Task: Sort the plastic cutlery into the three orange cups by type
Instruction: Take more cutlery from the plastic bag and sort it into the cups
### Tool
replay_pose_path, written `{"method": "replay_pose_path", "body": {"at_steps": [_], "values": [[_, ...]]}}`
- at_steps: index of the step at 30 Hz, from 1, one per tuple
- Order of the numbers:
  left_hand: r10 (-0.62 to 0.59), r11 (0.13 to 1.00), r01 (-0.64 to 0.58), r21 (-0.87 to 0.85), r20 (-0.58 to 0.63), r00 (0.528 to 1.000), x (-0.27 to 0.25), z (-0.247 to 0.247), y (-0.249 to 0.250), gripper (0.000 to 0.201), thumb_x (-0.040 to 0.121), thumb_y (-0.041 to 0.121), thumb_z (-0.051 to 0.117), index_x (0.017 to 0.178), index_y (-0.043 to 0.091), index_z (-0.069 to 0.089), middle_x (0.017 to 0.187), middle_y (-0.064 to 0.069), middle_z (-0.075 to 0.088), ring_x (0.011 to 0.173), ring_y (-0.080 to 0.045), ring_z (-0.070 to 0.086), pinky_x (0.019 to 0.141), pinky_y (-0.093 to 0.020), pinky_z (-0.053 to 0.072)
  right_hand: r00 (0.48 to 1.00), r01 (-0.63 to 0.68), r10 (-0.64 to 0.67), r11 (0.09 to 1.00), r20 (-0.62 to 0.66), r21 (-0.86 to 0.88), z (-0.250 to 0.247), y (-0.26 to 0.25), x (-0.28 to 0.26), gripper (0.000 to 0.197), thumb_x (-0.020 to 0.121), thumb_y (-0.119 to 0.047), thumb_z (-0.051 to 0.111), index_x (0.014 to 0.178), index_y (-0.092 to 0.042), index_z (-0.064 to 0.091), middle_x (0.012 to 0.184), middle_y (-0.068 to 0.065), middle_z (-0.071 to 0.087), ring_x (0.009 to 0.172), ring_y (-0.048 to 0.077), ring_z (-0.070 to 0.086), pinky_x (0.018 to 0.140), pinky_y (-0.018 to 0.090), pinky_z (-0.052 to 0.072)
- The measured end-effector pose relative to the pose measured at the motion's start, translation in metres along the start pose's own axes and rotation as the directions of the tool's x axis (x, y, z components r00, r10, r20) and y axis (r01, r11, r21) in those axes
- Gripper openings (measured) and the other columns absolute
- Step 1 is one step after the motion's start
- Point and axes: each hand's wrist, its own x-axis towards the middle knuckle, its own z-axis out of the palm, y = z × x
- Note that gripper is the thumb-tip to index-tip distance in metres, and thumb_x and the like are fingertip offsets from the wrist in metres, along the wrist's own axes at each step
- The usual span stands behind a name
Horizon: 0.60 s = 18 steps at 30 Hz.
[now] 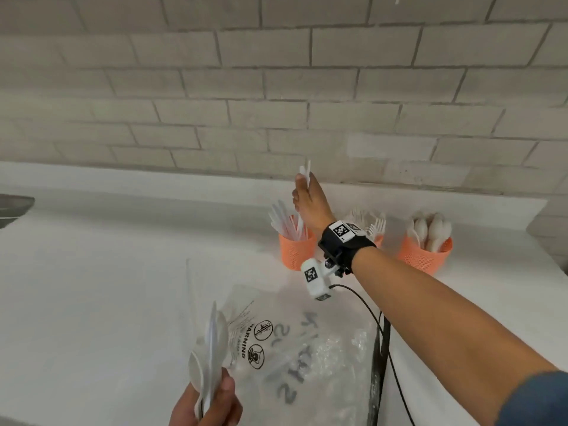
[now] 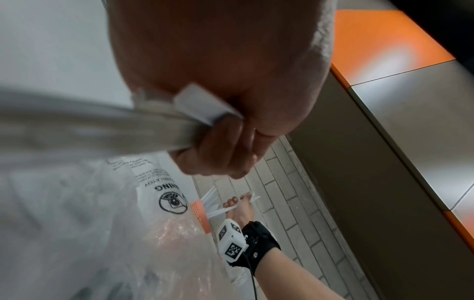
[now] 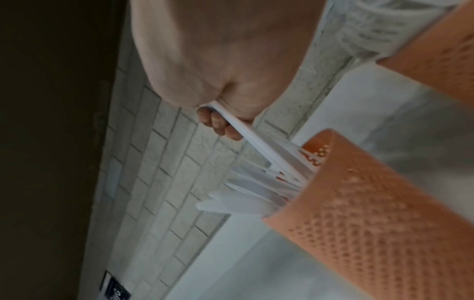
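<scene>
White plastic cutlery (image 1: 209, 348) was split: a bunch of blurred pieces sat clenched in the left hand (image 1: 206, 404) at 6 o'clock of the head view, and a few white plastic knives (image 1: 304, 179) were pinched in the right hand (image 1: 310, 207), their lower ends inside the left orange perforated cup (image 1: 295, 250). That cup already held more knives and stood at 12 o'clock of the clear printed plastic bag (image 1: 292, 348) on the white counter (image 1: 92, 272). Middle orange cup (image 1: 378, 239), mostly hidden behind the right wrist, held forks. Right orange cup (image 1: 424, 256) at 3 o'clock of it held spoons. Grey brick wall (image 1: 276, 87) ran behind the cups.
</scene>
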Motion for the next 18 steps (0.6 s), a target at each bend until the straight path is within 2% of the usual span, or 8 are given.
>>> {"method": "replay_pose_path", "body": {"at_steps": [2, 5, 7, 9, 11, 13, 16, 18], "values": [[-0.017, 1.000, 0.017, -0.025, 0.007, 1.000, 0.003, -0.003, 0.000, 0.063, 0.091, -0.022, 0.038, 0.076, 0.024, 0.079, 0.041, -0.005, 0.049, 0.031, -0.010, 0.045, 0.038, -0.013, 0.039, 0.999, -0.016, 0.019, 0.994, 0.029, -0.104, 0.002, 0.014, 0.001, 0.020, 0.103, -0.042, 0.036, 0.088, -0.032, 0.043, 0.073, -0.007, 0.049, 0.062, 0.009, 0.048, 0.063, 0.033, 0.044], [-0.033, 0.994, 0.023, 0.103, 0.103, 0.994, 0.009, -0.010, -0.002, 0.031, 0.093, -0.019, 0.045, 0.102, 0.006, 0.063, 0.043, -0.012, 0.041, 0.031, -0.014, 0.042, 0.036, -0.013, 0.035, 0.998, -0.041, 0.048, 0.985, 0.040, -0.167, 0.002, 0.023, -0.001, 0.007, 0.097, -0.026, 0.055, 0.092, -0.026, 0.049, 0.086, 0.000, 0.058, 0.077, 0.019, 0.056, 0.078, 0.038, 0.049], [-0.027, 0.984, 0.009, 0.177, 0.101, 0.995, 0.013, -0.002, -0.002, 0.022, 0.090, 0.000, 0.065, 0.090, 0.021, 0.071, 0.044, -0.015, 0.040, 0.033, -0.017, 0.040, 0.038, -0.015, 0.032, 0.999, -0.017, 0.025, 0.980, 0.039, -0.199, -0.006, 0.020, -0.007, 0.021, 0.090, -0.020, 0.067, 0.106, -0.020, 0.054, 0.101, 0.001, 0.061, 0.094, 0.018, 0.059, 0.089, 0.030, 0.048], [0.000, 0.973, -0.032, 0.227, 0.140, 0.990, 0.014, 0.004, -0.001, 0.012, 0.073, 0.026, 0.074, 0.077, 0.038, 0.074, 0.044, -0.012, 0.043, 0.036, -0.016, 0.040, 0.041, -0.016, 0.034, 0.999, 0.028, -0.022, 0.969, 0.028, -0.246, -0.020, 0.008, -0.013, 0.030, 0.088, -0.020, 0.071, 0.114, -0.016, 0.057, 0.113, 0.001, 0.061, 0.106, 0.017, 0.058, 0.096, 0.026, 0.046], [-0.042, 0.967, -0.012, 0.254, 0.202, 0.978, 0.014, 0.008, -0.002, 0.008, 0.088, 0.014, 0.068, 0.094, 0.019, 0.071, 0.043, -0.015, 0.044, 0.034, -0.016, 0.039, 0.038, -0.015, 0.033, 0.998, 0.055, -0.057, 0.964, 0.000, -0.260, -0.038, -0.011, -0.023, 0.023, 0.087, -0.018, 0.071, 0.108, -0.020, 0.062, 0.114, -0.001, 0.064, 0.104, 0.020, 0.061, 0.094, 0.030, 0.049], [-0.105, 0.950, 0.001, 0.313, 0.315, 0.943, 0.014, 0.006, -0.003, 0.011, 0.096, -0.005, 0.053, 0.094, 0.002, 0.061, 0.043, -0.015, 0.043, 0.032, -0.016, 0.038, 0.036, -0.015, 0.033, 0.995, 0.070, -0.085, 0.967, -0.049, -0.245, -0.061, -0.036, -0.041, 0.011, 0.088, -0.015, 0.070, 0.097, -0.021, 0.065, 0.104, -0.005, 0.067, 0.094, 0.018, 0.064, 0.085, 0.028, 0.052], [-0.180, 0.934, 0.045, 0.353, 0.359, 0.916, 0.009, 0.015, -0.005, 0.010, 0.097, -0.003, 0.050, 0.095, -0.013, 0.052, 0.043, -0.011, 0.043, 0.034, -0.015, 0.040, 0.036, -0.015, 0.036, 0.988, 0.090, -0.119, 0.961, -0.096, -0.261, -0.102, -0.077, -0.087, 0.004, 0.090, -0.012, 0.068, 0.094, -0.012, 0.067, 0.091, -0.007, 0.067, 0.084, 0.009, 0.063, 0.078, 0.021, 0.052], [-0.323, 0.927, 0.189, 0.324, 0.429, 0.844, 0.004, 0.023, -0.005, 0.020, 0.098, -0.002, 0.049, 0.111, -0.016, 0.046, 0.044, -0.009, 0.042, 0.035, -0.014, 0.039, 0.036, -0.015, 0.036, 0.990, 0.080, -0.109, 0.955, -0.087, -0.286, -0.132, -0.098, -0.128, 0.005, 0.090, -0.009, 0.068, 0.095, -0.009, 0.068, 0.088, -0.004, 0.068, 0.082, 0.008, 0.063, 0.078, 0.020, 0.052]]}}
